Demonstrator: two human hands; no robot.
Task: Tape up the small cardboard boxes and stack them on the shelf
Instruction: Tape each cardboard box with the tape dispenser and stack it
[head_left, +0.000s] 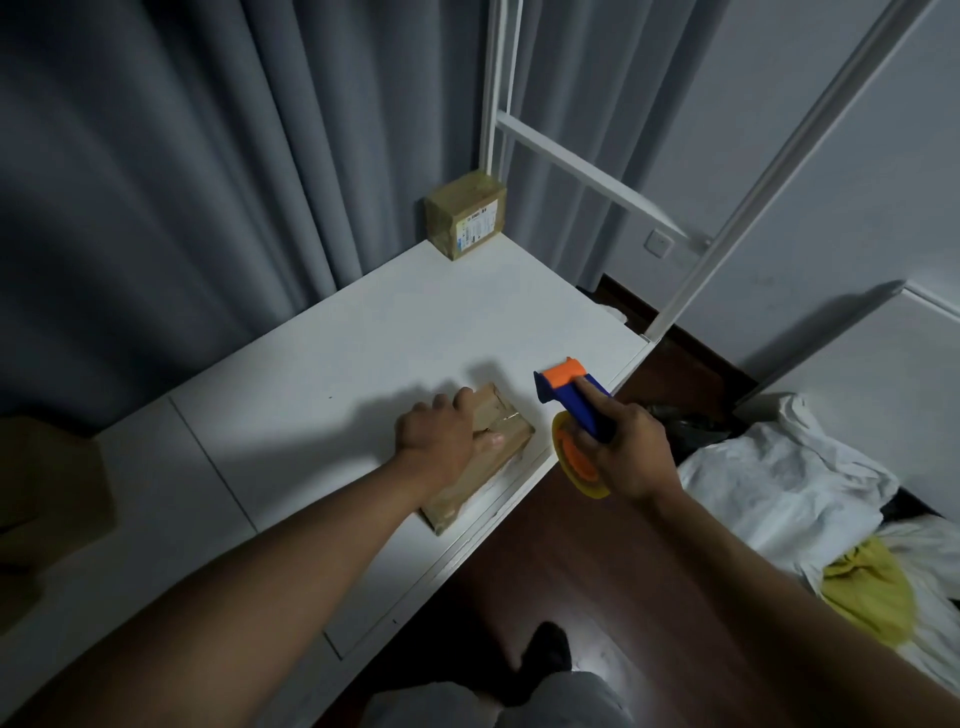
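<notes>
A flat brown cardboard box (501, 439) lies near the front right edge of the white shelf top (363, 332). My left hand (441, 436) grips it from above, fingers curled over its far side and thumb on its top. My right hand (626, 452) holds a blue and orange tape dispenser (571, 400) just right of the box, beyond the shelf's edge, its orange head pointing away from me. A second, taped cardboard box (467, 215) with a shipping label stands at the far corner of the shelf top.
White metal shelf posts (769, 171) rise at the far right corner. Grey curtains (208, 156) hang behind. White and yellow bags (810, 493) lie on the dark floor to the right. Another brown cardboard piece (47, 493) sits at the left edge.
</notes>
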